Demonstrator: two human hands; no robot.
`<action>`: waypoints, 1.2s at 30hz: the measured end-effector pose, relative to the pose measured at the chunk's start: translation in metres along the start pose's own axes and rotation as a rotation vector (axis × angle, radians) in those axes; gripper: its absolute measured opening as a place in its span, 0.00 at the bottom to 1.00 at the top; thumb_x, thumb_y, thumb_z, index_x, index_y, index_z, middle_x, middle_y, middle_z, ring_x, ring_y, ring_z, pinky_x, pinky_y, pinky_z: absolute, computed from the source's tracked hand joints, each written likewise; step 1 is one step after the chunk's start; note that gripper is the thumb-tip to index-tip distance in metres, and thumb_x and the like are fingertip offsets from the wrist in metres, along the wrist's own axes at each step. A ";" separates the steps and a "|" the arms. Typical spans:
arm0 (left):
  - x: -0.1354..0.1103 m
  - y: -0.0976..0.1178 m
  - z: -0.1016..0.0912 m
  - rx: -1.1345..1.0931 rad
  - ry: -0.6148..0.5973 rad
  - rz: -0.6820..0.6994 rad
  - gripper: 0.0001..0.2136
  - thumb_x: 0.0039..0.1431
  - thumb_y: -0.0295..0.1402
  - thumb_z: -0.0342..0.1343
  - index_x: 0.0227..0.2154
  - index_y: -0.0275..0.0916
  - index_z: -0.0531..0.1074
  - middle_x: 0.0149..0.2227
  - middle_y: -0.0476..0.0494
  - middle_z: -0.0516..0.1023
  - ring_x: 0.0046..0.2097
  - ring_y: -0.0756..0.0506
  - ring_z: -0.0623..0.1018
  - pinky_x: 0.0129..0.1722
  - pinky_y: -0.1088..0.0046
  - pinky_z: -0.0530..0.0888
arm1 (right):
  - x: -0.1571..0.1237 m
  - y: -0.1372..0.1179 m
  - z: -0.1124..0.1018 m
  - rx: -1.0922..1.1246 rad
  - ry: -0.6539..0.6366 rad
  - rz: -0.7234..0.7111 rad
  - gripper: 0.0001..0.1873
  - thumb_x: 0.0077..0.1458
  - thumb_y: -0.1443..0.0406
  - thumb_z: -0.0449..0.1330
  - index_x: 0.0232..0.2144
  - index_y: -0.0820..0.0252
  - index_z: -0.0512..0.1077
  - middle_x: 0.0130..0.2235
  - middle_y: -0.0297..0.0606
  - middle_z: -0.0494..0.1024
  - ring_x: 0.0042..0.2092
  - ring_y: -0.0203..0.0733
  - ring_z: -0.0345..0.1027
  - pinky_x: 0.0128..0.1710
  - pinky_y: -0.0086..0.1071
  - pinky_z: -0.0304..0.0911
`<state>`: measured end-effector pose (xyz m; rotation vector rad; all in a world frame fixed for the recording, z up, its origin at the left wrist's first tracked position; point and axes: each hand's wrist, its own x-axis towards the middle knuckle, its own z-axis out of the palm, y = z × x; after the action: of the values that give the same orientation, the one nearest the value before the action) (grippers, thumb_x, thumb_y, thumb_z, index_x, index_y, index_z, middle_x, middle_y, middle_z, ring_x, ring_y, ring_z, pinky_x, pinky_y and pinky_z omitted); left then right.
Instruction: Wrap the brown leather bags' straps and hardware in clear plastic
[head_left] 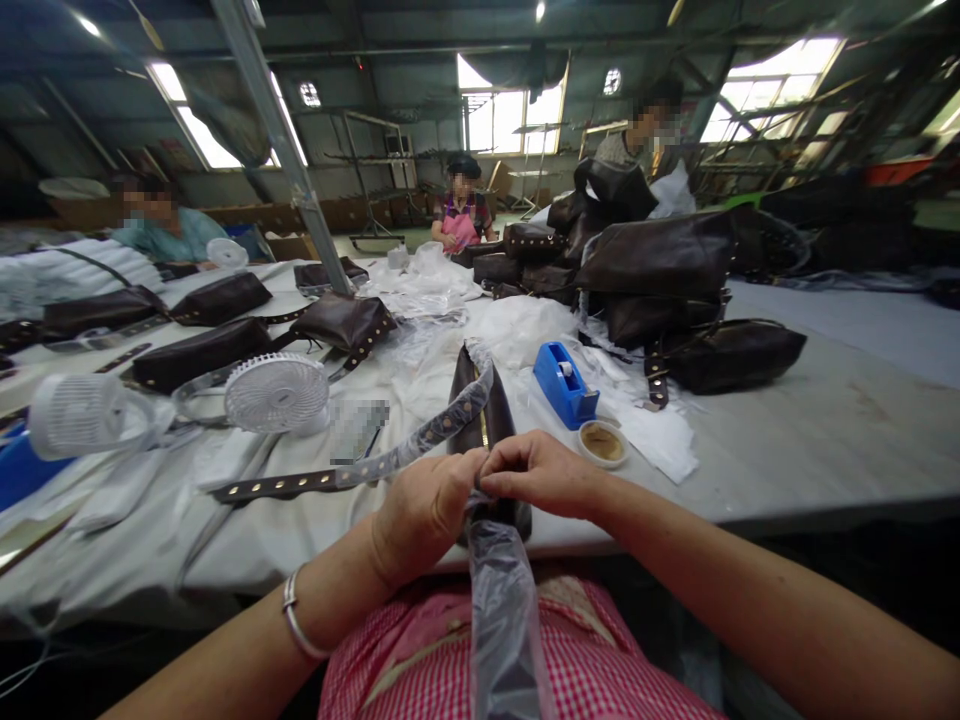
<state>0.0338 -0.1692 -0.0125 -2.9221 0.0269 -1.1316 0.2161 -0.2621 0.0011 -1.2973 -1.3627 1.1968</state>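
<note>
A dark brown leather bag (501, 412) with a brass zipper lies lengthwise in front of me at the table edge. Its studded strap (420, 440) curves off to the left, partly wrapped in clear plastic. Over the near end of the bag, my left hand (435, 500) is closed, with its fingertips meeting those of my right hand (536, 472), which pinches from the other side. From beneath them a plastic-wrapped strap (504, 610) hangs down onto my pink checked apron (405, 660). Exactly what the fingertips grip is partly hidden.
A blue tape dispenser (564, 385) and a small round dish (602, 443) of brown material stand right of the bag. White fans (276, 393) and more bags (202, 355) lie left; a bag pile (660, 260) rises right. Co-workers (461, 215) are across the table.
</note>
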 end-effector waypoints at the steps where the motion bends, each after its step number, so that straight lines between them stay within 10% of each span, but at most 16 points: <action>1: 0.000 0.001 0.000 -0.017 -0.010 -0.019 0.15 0.64 0.24 0.51 0.53 0.30 0.60 0.34 0.38 0.80 0.34 0.43 0.81 0.34 0.66 0.79 | 0.000 0.000 0.001 -0.025 0.027 -0.016 0.08 0.51 0.63 0.62 0.26 0.62 0.77 0.27 0.33 0.78 0.30 0.36 0.69 0.33 0.29 0.65; 8: -0.003 0.005 -0.015 -0.174 -0.246 -0.156 0.10 0.55 0.25 0.52 0.41 0.36 0.64 0.32 0.43 0.74 0.31 0.43 0.75 0.30 0.65 0.74 | -0.001 0.004 0.008 -0.145 0.177 -0.022 0.06 0.50 0.67 0.61 0.25 0.62 0.76 0.26 0.32 0.75 0.29 0.35 0.66 0.30 0.27 0.61; 16: 0.000 0.002 -0.026 -0.134 -0.399 -0.013 0.06 0.66 0.26 0.46 0.37 0.36 0.68 0.28 0.46 0.70 0.27 0.46 0.68 0.25 0.68 0.64 | 0.000 0.010 0.015 -0.080 0.253 0.082 0.06 0.48 0.67 0.60 0.23 0.63 0.75 0.23 0.31 0.74 0.28 0.34 0.63 0.29 0.27 0.59; 28: -0.003 0.003 -0.023 -0.107 -0.325 0.110 0.07 0.65 0.24 0.46 0.33 0.36 0.68 0.26 0.49 0.66 0.24 0.48 0.61 0.22 0.67 0.55 | 0.001 0.011 0.017 0.083 0.287 0.167 0.05 0.47 0.67 0.61 0.23 0.63 0.75 0.23 0.31 0.74 0.26 0.34 0.63 0.28 0.28 0.59; 36: -0.001 0.004 -0.024 -0.136 -0.322 0.099 0.09 0.66 0.24 0.44 0.32 0.36 0.68 0.26 0.49 0.65 0.25 0.48 0.61 0.23 0.67 0.55 | 0.014 0.007 0.011 -0.295 0.205 -0.121 0.07 0.48 0.75 0.62 0.23 0.62 0.77 0.26 0.30 0.75 0.30 0.34 0.67 0.33 0.27 0.60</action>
<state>0.0175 -0.1731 0.0045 -3.1434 0.2526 -0.6607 0.2050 -0.2494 -0.0079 -1.4743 -1.4793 0.7779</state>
